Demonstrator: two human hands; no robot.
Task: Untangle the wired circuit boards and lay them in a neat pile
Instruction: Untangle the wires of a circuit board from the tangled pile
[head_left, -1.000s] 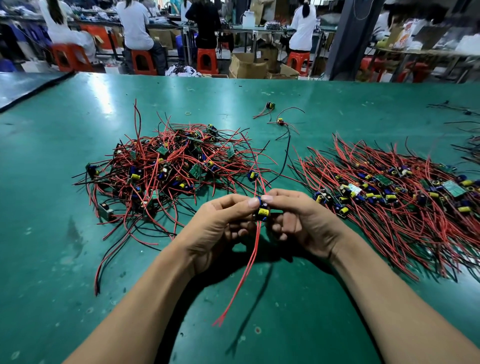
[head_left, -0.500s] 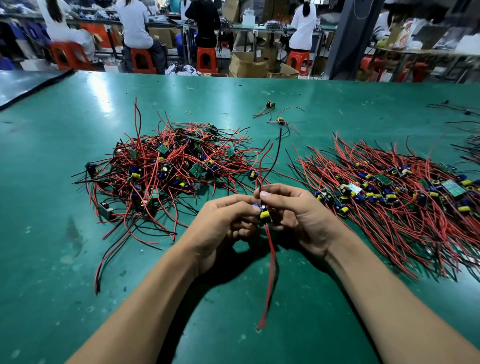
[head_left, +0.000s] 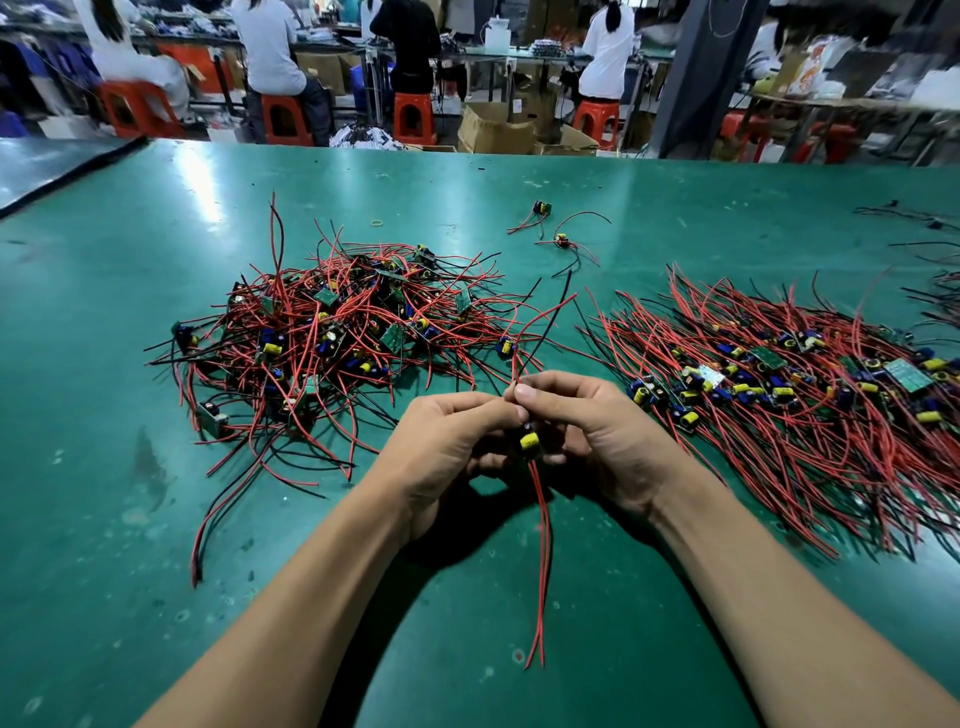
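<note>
Since a second ago the held board (head_left: 530, 441) has turned: its two red leads (head_left: 540, 545) now hang straight toward the person instead of slanting left, and the rising leads (head_left: 540, 322), one red and one black, stand up from its far side.

Left of the board and beyond it lies the tangled heap (head_left: 332, 338), well apart from both hands. The left hand (head_left: 447, 447) has its grip curled round the board from the left, though whether the fingertips pinch board or wire is hidden. The right hand (head_left: 597, 436) pinches the rising leads just above the board. Right of the board lies the neat pile (head_left: 779, 384), its wires combed roughly one way.

To do this step well, I would draw each lead straight through the pinch, then set the board among its fellows with its wires parallel to theirs. Room looks best on the board's near side, where only green worktop (head_left: 156, 571) shows. The far edge runs well beyond the heap, so a slide-off seems unlikely.
</note>
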